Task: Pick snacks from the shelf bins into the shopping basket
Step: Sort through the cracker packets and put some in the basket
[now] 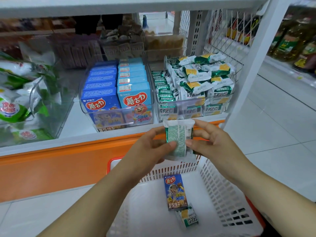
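Observation:
A green-and-white snack packet point(178, 139) is held upright above the far end of the white shopping basket point(220, 190). My left hand point(153, 147) pinches its left edge, and my right hand point(208, 142) pinches its right edge. Inside the basket lie a dark blue snack box point(175, 192) and a small green-and-white packet point(188, 217). Just beyond my hands, a clear bin point(191, 110) on the shelf holds several packets of the same kind.
A clear bin point(118, 117) with dark blue and light blue boxes stands left of the packet bin. Green-and-white bags point(15, 100) fill a bin at far left. An orange shelf front point(68, 161) runs below. White tiled floor lies to the right.

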Demonstrator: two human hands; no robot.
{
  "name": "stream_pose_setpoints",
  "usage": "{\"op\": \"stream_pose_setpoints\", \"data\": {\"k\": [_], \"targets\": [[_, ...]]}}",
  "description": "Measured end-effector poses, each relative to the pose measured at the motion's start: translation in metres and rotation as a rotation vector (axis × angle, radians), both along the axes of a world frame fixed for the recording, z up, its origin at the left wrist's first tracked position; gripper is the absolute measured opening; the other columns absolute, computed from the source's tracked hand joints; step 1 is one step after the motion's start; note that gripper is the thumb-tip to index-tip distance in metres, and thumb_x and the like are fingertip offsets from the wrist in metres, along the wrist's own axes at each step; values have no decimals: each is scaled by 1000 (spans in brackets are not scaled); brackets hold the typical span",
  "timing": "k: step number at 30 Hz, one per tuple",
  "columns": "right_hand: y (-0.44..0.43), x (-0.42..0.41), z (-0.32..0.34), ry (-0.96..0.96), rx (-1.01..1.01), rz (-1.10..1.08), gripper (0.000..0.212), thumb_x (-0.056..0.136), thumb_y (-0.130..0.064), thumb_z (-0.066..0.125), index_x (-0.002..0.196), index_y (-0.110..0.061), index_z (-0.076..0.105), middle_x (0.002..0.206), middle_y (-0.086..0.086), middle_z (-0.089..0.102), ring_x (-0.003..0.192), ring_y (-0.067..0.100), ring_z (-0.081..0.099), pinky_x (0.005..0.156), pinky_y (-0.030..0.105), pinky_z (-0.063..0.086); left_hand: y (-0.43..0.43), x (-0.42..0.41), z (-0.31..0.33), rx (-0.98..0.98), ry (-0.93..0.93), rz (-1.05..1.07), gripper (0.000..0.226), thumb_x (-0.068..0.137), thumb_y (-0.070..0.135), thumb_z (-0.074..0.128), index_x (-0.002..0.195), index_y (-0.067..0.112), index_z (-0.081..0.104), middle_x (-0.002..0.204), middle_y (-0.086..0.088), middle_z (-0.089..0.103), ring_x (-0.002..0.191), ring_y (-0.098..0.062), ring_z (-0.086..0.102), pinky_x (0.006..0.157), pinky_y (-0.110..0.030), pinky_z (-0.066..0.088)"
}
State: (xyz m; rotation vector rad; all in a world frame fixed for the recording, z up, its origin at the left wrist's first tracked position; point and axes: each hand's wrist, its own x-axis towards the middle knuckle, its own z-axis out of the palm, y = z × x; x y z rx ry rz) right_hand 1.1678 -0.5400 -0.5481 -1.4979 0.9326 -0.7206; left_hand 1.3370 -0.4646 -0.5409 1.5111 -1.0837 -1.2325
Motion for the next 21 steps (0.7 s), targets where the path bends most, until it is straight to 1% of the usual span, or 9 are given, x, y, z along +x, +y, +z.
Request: {"op": "stream_pose_setpoints", "data": {"k": [2,5,7,10,12,14,16,18,21], "targets": [[1,1,7,-47,-35,34,34,82,-7,68,111,-25,65,101,-5,74,94,15,70,81,29,55,-3,-3,6,-89,-144,9,40,90,24,62,124,41,51,104,11,71,90,-4,69,78,-25,55],[-12,-2,24,-88,-187,-80,29,79,-6,71,102,-23,68,94,-8,74,89,9,69,80,22,54,-9,-4,19,-194,-437,70,43,91,31,59,130,45,47,108,26,57,96,6,60,65,-10,50],[-28,-5,36,-67,-364,-207,31,78,-8,74,100,-28,66,89,-15,72,85,2,66,79,16,50,-15,1,27,-266,-568,135,39,92,32,57,130,41,49,110,26,53,100,6,53,72,-9,45],[-58,-7,50,113,-709,-305,32,82,-11,72,110,-26,65,99,-12,67,88,6,60,84,15,46,-25,12,38,-363,-635,233,28,93,25,57,121,31,59,107,19,59,101,1,55,87,-21,47],[-83,-6,60,252,-973,-342,33,82,-10,69,115,-19,66,103,-9,63,95,13,56,88,15,38,-35,22,43,-411,-693,299,24,93,22,58,115,27,64,106,14,63,97,-3,58,88,-23,46],[-111,-5,69,364,-1171,-367,33,82,-8,67,114,-15,67,106,-3,66,102,23,55,89,16,31,-45,34,45,-429,-770,341,21,92,22,58,111,28,65,112,12,64,95,-6,60,87,-27,47],[-135,-3,70,454,-1256,-378,33,81,-7,67,113,-16,68,110,3,68,105,32,55,95,31,33,-51,45,44,-437,-866,380,20,92,22,59,109,28,66,115,8,65,101,-15,61,91,-36,47],[-150,2,64,551,-1274,-354,33,81,-5,67,112,-16,69,110,4,69,104,36,52,91,46,37,-55,54,41,-439,-969,422,19,90,21,61,108,24,68,114,5,67,108,-21,58,97,-43,44],[-158,10,51,666,-1237,-297,30,85,-9,66,114,-15,70,114,4,68,108,36,49,90,46,34,-57,63,35,-404,-1066,414,20,89,23,63,108,23,68,114,3,66,111,-24,56,103,-53,36]]}}
